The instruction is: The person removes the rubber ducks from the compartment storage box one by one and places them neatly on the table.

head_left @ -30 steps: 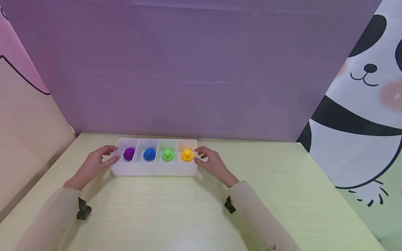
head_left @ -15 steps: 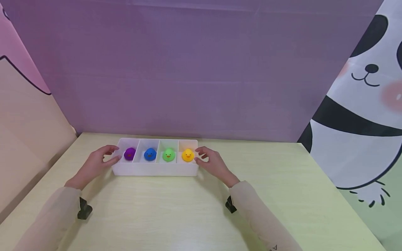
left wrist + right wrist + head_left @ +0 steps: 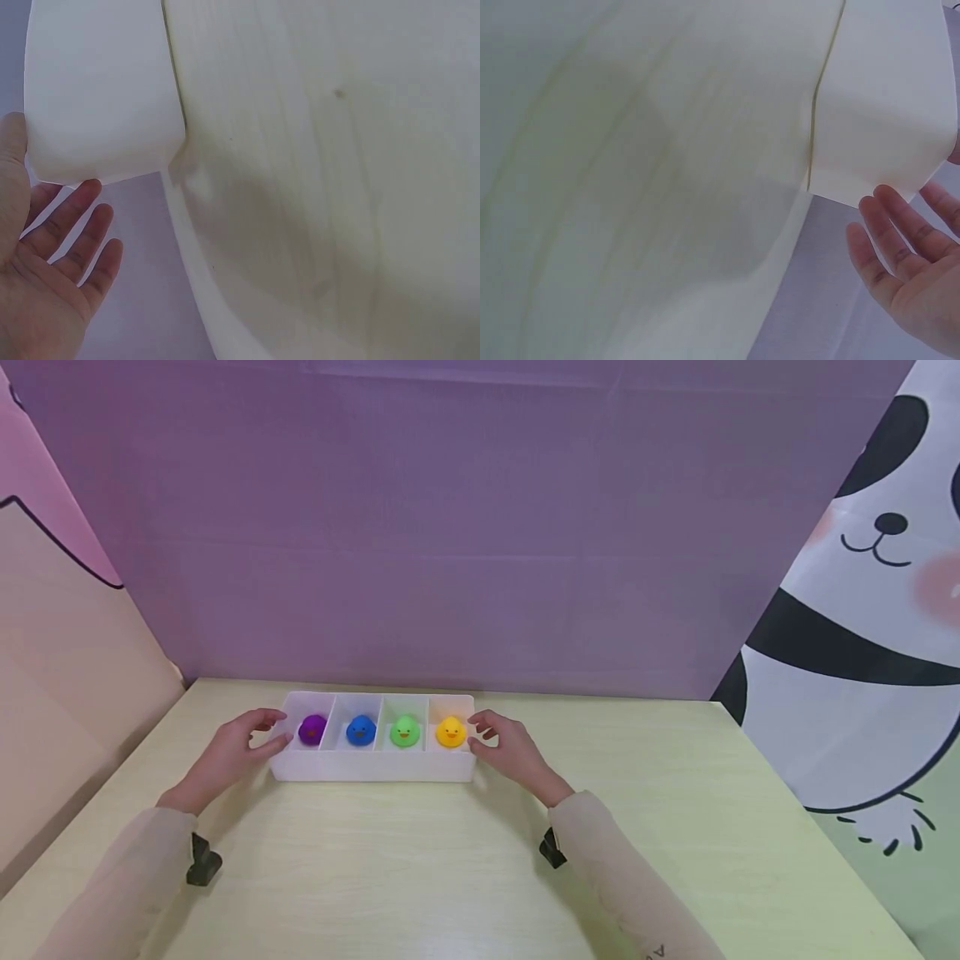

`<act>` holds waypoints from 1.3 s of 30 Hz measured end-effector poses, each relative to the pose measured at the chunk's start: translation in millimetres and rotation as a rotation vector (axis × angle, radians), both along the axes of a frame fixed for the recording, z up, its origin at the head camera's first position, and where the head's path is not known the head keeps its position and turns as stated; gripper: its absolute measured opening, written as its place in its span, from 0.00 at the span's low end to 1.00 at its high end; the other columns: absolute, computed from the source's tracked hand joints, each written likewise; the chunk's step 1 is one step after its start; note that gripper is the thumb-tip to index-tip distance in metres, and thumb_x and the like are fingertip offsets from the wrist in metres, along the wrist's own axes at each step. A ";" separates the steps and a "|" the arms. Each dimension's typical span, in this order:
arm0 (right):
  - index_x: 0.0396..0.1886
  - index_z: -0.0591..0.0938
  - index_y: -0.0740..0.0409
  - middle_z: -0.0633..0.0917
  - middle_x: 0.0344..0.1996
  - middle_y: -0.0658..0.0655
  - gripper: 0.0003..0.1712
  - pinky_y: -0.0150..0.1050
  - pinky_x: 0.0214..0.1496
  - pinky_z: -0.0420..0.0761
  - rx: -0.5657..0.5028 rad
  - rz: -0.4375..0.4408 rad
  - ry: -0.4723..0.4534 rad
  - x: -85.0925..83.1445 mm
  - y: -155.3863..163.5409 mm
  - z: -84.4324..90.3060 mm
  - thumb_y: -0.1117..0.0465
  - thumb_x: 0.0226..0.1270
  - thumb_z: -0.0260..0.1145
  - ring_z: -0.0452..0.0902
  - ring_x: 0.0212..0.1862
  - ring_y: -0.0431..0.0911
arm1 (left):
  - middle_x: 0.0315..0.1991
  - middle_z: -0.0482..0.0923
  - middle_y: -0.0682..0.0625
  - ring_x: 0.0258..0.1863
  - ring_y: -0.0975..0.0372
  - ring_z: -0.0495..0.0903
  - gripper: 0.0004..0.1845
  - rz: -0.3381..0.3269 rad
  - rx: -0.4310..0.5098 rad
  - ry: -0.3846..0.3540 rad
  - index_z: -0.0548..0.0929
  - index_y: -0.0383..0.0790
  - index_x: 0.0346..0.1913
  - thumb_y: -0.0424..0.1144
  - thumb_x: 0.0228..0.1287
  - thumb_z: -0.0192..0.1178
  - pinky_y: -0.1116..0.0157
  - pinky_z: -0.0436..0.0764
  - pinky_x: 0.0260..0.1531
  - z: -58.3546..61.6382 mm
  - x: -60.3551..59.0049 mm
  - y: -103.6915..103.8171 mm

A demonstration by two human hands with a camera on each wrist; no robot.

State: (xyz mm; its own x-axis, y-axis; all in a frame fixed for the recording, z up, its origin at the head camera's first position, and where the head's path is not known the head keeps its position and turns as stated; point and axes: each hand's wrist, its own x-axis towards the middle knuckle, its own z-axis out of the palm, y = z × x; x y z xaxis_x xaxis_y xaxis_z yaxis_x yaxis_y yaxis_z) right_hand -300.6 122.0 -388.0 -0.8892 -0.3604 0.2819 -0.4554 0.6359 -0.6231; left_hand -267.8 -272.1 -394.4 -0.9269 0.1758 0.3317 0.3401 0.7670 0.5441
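Observation:
A white divided tray (image 3: 375, 767) sits toward the back left of the table. Each compartment bears one small rubber duck: from left to right a purple duck (image 3: 312, 730), a blue duck (image 3: 361, 730), a green duck (image 3: 405, 731) and a yellow duck (image 3: 451, 732). My left hand (image 3: 236, 745) holds the tray's left end, thumb over the rim at the front corner and fingers spread along the end wall. At the opposite end, my right hand (image 3: 513, 752) holds it likewise, close beside the yellow duck. Both wrist views show fingertips right at the tray's lower end edge.
The pale wooden table (image 3: 360, 868) ends at a purple cloth backdrop (image 3: 450, 527) just behind the tray. A panda picture (image 3: 855, 693) covers the wall to the right. Black wrist mounts (image 3: 202, 860) hang below both sleeves.

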 end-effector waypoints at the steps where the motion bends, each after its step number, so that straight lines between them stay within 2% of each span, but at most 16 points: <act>1: 0.49 0.76 0.61 0.82 0.41 0.62 0.17 0.49 0.49 0.77 0.000 -0.002 -0.003 0.4 0.9 0.4 0.62 0.60 0.62 0.78 0.42 0.54 | 0.51 0.73 0.32 0.48 0.43 0.72 0.23 -0.003 -0.001 0.006 0.72 0.28 0.53 0.42 0.61 0.58 0.44 0.70 0.49 -0.2 0.0 0.7; 6: 0.50 0.76 0.62 0.81 0.41 0.62 0.18 0.50 0.50 0.77 0.007 -0.010 -0.031 1.9 7.6 1.0 0.62 0.60 0.62 0.78 0.44 0.56 | 0.50 0.74 0.32 0.48 0.43 0.73 0.22 -0.013 -0.008 0.020 0.73 0.27 0.52 0.41 0.61 0.59 0.44 0.70 0.49 -1.3 0.3 6.1; 12: 0.50 0.75 0.63 0.81 0.41 0.62 0.18 0.50 0.50 0.77 -0.001 -0.003 -0.021 0.9 18.8 -0.2 0.62 0.60 0.62 0.77 0.44 0.56 | 0.52 0.73 0.32 0.50 0.43 0.72 0.24 -0.015 -0.023 -0.018 0.72 0.28 0.54 0.43 0.61 0.59 0.45 0.69 0.51 0.7 -0.4 15.4; 21: 0.51 0.75 0.61 0.81 0.42 0.62 0.19 0.49 0.49 0.78 0.001 -0.012 -0.041 3.4 34.4 0.6 0.62 0.60 0.62 0.77 0.45 0.55 | 0.50 0.74 0.33 0.50 0.44 0.72 0.24 -0.035 -0.007 -0.020 0.73 0.29 0.53 0.44 0.61 0.58 0.45 0.70 0.52 -0.8 -1.3 27.5; 26: 0.51 0.75 0.60 0.81 0.41 0.61 0.18 0.46 0.47 0.79 0.006 -0.011 -0.027 3.5 44.0 -0.9 0.61 0.61 0.62 0.78 0.44 0.54 | 0.49 0.75 0.34 0.49 0.45 0.73 0.23 -0.050 -0.001 0.002 0.74 0.29 0.52 0.43 0.60 0.59 0.46 0.70 0.51 -0.7 -0.4 34.6; 34: 0.51 0.75 0.63 0.81 0.42 0.62 0.18 0.51 0.49 0.77 -0.007 0.015 -0.012 4.7 56.5 0.6 0.63 0.61 0.62 0.78 0.44 0.56 | 0.46 0.76 0.36 0.46 0.46 0.74 0.21 -0.069 0.009 0.036 0.75 0.30 0.51 0.42 0.59 0.61 0.47 0.72 0.49 -3.8 -2.3 43.7; 39: 0.51 0.75 0.62 0.81 0.43 0.62 0.19 0.50 0.49 0.77 -0.004 0.005 -0.027 6.3 65.1 2.1 0.63 0.60 0.63 0.77 0.44 0.56 | 0.47 0.76 0.36 0.47 0.46 0.74 0.22 -0.072 0.009 0.024 0.75 0.31 0.51 0.44 0.58 0.61 0.47 0.71 0.50 -4.3 -3.9 51.1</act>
